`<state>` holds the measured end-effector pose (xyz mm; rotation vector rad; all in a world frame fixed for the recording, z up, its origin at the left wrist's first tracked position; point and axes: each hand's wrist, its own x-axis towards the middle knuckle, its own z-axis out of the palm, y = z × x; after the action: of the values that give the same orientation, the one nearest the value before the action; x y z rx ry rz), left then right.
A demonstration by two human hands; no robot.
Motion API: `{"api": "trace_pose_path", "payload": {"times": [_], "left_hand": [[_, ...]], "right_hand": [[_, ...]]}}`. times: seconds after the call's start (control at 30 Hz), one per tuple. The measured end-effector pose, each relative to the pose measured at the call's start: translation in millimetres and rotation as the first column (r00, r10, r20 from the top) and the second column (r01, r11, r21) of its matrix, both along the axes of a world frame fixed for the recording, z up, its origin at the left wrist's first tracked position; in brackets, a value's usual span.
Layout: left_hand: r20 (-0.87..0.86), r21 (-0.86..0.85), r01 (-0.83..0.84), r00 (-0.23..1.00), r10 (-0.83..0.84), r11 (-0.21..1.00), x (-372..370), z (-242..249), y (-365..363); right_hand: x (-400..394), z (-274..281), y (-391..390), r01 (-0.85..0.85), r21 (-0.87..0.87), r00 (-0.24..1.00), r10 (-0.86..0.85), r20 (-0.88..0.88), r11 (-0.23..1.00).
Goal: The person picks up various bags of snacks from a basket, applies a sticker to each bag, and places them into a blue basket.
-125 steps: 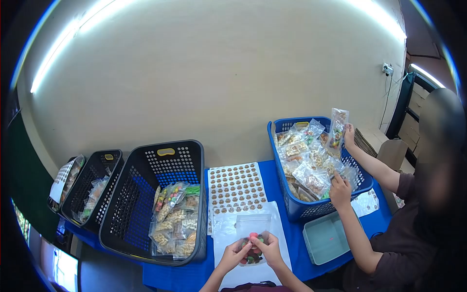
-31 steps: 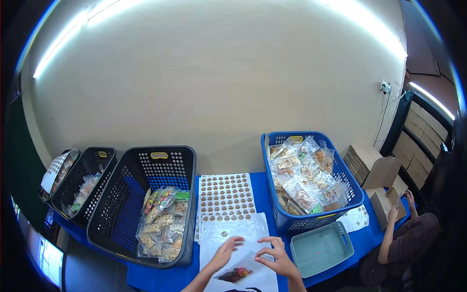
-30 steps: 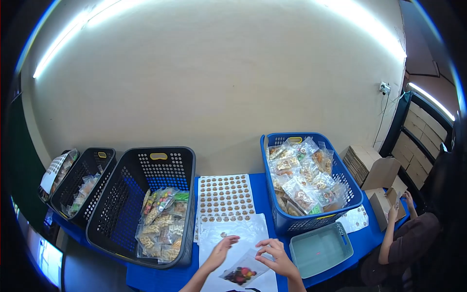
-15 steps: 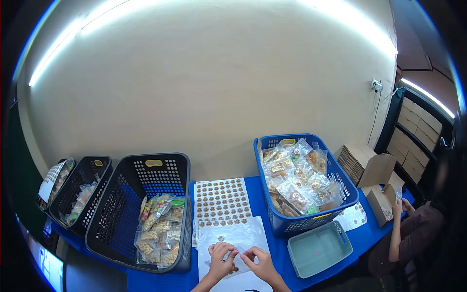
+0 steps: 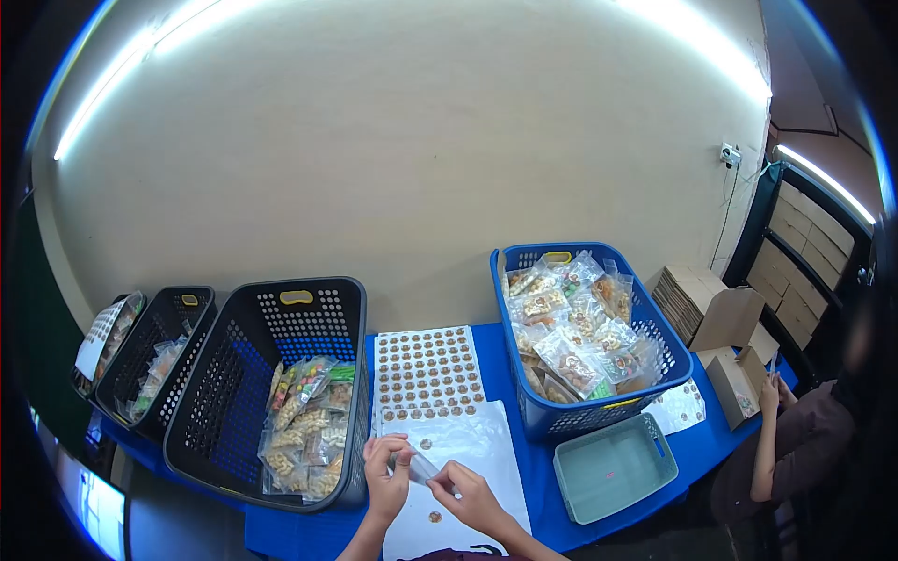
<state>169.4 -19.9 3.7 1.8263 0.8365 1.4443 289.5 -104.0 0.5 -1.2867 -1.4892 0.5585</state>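
Note:
Near the front of the table, my left hand (image 5: 388,475) and my right hand (image 5: 465,496) hold a small clear plastic bag (image 5: 424,467) between them. The fingers of both hands are pinched on its edges. What the bag contains is hard to make out. Under the hands lies a white sheet (image 5: 486,458) with a few round stickers. Behind it is a sheet (image 5: 427,369) covered with rows of round brown stickers. To the left, a black basket (image 5: 359,402) holds filled snack bags (image 5: 304,439).
A blue basket (image 5: 528,416) full of snack bags stands at right, with a green tray (image 5: 613,506) before it. Cardboard boxes (image 5: 734,374) and a person (image 5: 795,449) are farther right. More black baskets (image 5: 150,299) stand far left.
Both hands have moved, my left hand leftward and up, with the bag now lifted and tilted between them. The view has shifted slightly.

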Motion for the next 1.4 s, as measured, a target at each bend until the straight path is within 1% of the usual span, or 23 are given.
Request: {"api": "trace_pose_path", "payload": {"times": [0.1,0.2,0.27,0.3,0.4,0.53,0.57,0.63,0.7,0.73,0.8,0.9,1.0,1.03,1.1,1.17,1.2,1.23,1.27,1.3,1.33,1.37,1.4], "left_hand": [[-0.005,0.058,-0.062,0.998,0.062,0.996,-8.9,6.4,5.3],[0.407,-0.204,-0.007,0.909,0.092,0.979,-14.5,19.2,11.2],[0.669,-0.356,0.09,0.72,0.187,0.93,-29.9,27.2,27.4],[0.764,-0.412,0.16,0.597,0.245,0.897,-35.5,31.2,35.7],[0.963,-0.075,0.615,0.249,-0.103,0.785,-32.9,30.9,49.1],[0.979,-0.033,0.813,0.142,-0.143,0.581,-4.4,22.8,36.0],[0.985,-0.067,0.844,0.141,-0.1,0.531,-1.4,16.3,34.3],[0.99,-0.126,0.897,0.143,-0.008,0.423,3.5,6.1,29.4],[0.954,-0.281,0.836,0.298,0.04,0.471,4.4,7.7,21.3],[0.925,-0.358,0.795,0.375,0.068,0.49,3.5,8.1,17.7],[0.96,-0.275,0.869,0.274,0.064,0.411,-0.9,-7.9,24.2],[0.987,-0.163,0.933,0.157,0.044,0.32,-2.3,-18.7,22.2],[0.918,-0.337,0.848,0.392,-0.057,0.409,3.9,-22.9,14.8],[0.941,-0.305,0.878,0.338,-0.026,0.368,3.1,-22.8,10.4],[0.903,-0.388,0.852,0.429,-0.042,0.353,3.0,-11.3,2.8],[0.947,-0.314,0.916,0.322,0.008,0.251,-1.0,-19.0,3.8],[0.931,-0.352,0.902,0.364,-0.003,0.251,-1.6,-18.8,1.4],[0.911,-0.394,0.885,0.411,-0.018,0.248,-3.7,-14.2,-2.4],[0.887,-0.44,0.864,0.461,-0.031,0.245,-6.3,-11.9,-5.9],[0.829,-0.53,0.801,0.559,-0.029,0.278,-8.1,-13.6,-7.6],[0.813,-0.544,0.785,0.581,-0.046,0.296,-10.5,-17.5,-6.9],[0.796,-0.559,0.767,0.603,-0.057,0.315,-14.0,-22.8,-7.1],[0.779,-0.572,0.748,0.624,-0.062,0.336,-16.8,-25.3,-7.7]], "right_hand": [[4.1,2.7,0.9,-0.05,0.005,0.999,0.05,-0.014,0.999],[13.2,-4.3,-4.3,-0.081,-0.058,0.995,0.077,-0.068,0.995],[20.0,-28.4,-2.6,-0.039,-0.096,0.995,0.03,-0.094,0.995],[21.6,-42.9,0.1,-0.054,-0.178,0.965,0.005,-0.262,0.983],[21.0,-62.6,12.7,-0.335,-0.361,0.775,0.037,-0.631,0.87],[14.2,-56.0,9.5,-0.698,-0.225,0.439,0.158,-0.885,0.68],[18.6,-71.8,10.3,-0.766,-0.131,0.328,0.207,-0.922,0.63],[23.4,-72.9,6.8,-0.697,-0.076,0.339,0.234,-0.911,0.713],[34.4,-58.5,2.2,-0.661,-0.088,0.307,0.162,-0.938,0.745],[44.1,-62.7,2.0,-0.708,-0.036,0.272,0.226,-0.935,0.705],[47.1,-55.5,-8.6,-0.666,0.005,0.176,0.164,-0.971,0.746],[46.8,-49.9,-15.9,-0.689,-0.093,0.191,0.057,-0.98,0.719],[47.6,-65.1,-16.6,-0.577,-0.409,0.655,0.101,-0.749,0.707],[49.7,-64.8,-18.0,-0.564,-0.374,0.641,0.105,-0.76,0.736],[58.9,-61.5,-23.2,-0.532,-0.299,0.616,0.119,-0.779,0.792],[75.8,-58.2,-39.8,-0.474,-0.091,0.46,0.158,-0.874,0.876],[81.4,-54.7,-46.8,-0.422,0.015,0.377,0.19,-0.907,0.906],[86.1,-36.9,-43.8,-0.523,0.382,0.127,0.513,-0.849,0.762],[90.6,-21.9,-40.5,-0.516,0.695,-0.142,0.75,-0.646,0.5],[100.4,-26.9,-45.2,-0.468,0.706,-0.113,0.757,-0.644,0.531],[112.8,-32.6,-51.8,-0.419,0.717,-0.087,0.761,-0.643,0.558],[117.8,-22.7,-58.9,-0.331,0.609,0.04,0.655,-0.754,0.721],[124.5,-15.9,-56.8,-0.283,0.509,0.123,0.557,-0.822,0.813]]}}
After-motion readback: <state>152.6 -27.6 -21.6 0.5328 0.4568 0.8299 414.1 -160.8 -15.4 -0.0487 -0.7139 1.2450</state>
